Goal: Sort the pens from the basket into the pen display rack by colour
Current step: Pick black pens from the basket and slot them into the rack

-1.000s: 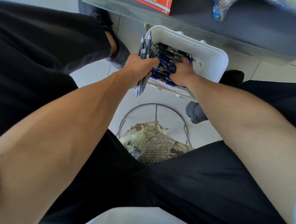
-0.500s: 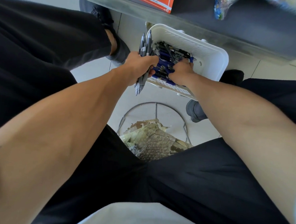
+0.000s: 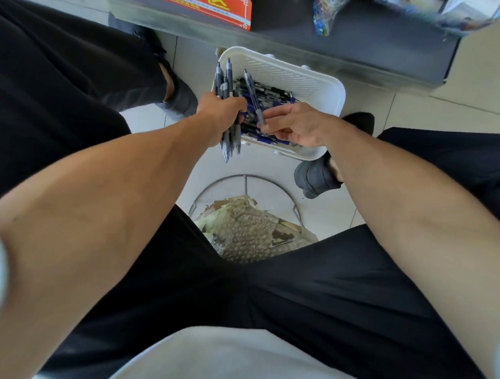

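One bunch (image 3: pixel 226 81) of pens stands in my left hand (image 3: pixel 220 111), fingers curled tight round it, at the left rim of the white basket (image 3: pixel 322 87). Just right, my right hand (image 3: pixel 301 125) pinches a single pen (image 3: pixel 252 92) by its lower end, tilted above the loose pens (image 3: pixel 273 94) lying in the basket.

**One sign with Chinese characters**

The only writing that can be read is on the orange-red sign (image 3: pixel 193 1), which lies at the left end of the dark shelf (image 3: pixel 369 44), reaching its front edge. Large yellow characters stand on it: "品" and "区" are clear. The character before them is cut by the top of the view. A thin line of small yellow text runs below them, too small to read. The print on the colourful packet (image 3: pixel 327 12) further right is blurred. Any print on the pens (image 3: pixel 266 93) is too small to tell.
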Available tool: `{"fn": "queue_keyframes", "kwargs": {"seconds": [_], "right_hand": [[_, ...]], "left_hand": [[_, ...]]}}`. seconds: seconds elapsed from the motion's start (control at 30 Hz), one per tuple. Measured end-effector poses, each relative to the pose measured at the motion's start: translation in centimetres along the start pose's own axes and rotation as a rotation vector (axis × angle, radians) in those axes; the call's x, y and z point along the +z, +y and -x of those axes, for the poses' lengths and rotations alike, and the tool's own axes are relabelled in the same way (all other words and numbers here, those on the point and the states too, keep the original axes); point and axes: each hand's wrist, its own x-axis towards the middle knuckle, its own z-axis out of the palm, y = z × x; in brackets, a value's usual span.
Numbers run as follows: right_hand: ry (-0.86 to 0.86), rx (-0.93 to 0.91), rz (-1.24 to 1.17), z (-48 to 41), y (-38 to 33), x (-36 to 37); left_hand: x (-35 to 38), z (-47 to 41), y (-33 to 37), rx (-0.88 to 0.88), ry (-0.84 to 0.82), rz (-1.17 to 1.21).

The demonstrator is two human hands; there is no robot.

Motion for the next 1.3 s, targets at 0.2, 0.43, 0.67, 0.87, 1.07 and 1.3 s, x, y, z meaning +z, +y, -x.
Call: {"fn": "queue_keyframes", "kwargs": {"seconds": [0.2,0.43,0.67,0.87,1.07,1.3], "right_hand": [[-0.146,0.029,0.029,0.6,-1.0,1.1],[0.169,0.003,0.28,-1.2,-1.2,1.4],[0.356,-0.095,1.061,-5.5,-0.3,0.7],[0.276,-0.046,1.175,-8.6,0.0,0.7],[0.281,0.049,1.298,-9.5,0.3,1.3],[0.358,-0.055,1.045,-9.2,1.1,1.0]], "left_hand": [[0.6,0.6,0.6,-0.009,-0.038,0.025],[0.0,-0.5,0.1,-0.006,-0.017,-0.072],[-0.6,-1.1,0.3,-0.017,-0.065,-0.062],[-1.2,-1.4,0.5,-0.017,-0.092,-0.081],[-1.4,-1.6,0.5,-0.046,-0.099,-0.077],[-1.4,-1.6,0.4,-0.05,-0.099,-0.064]]}}
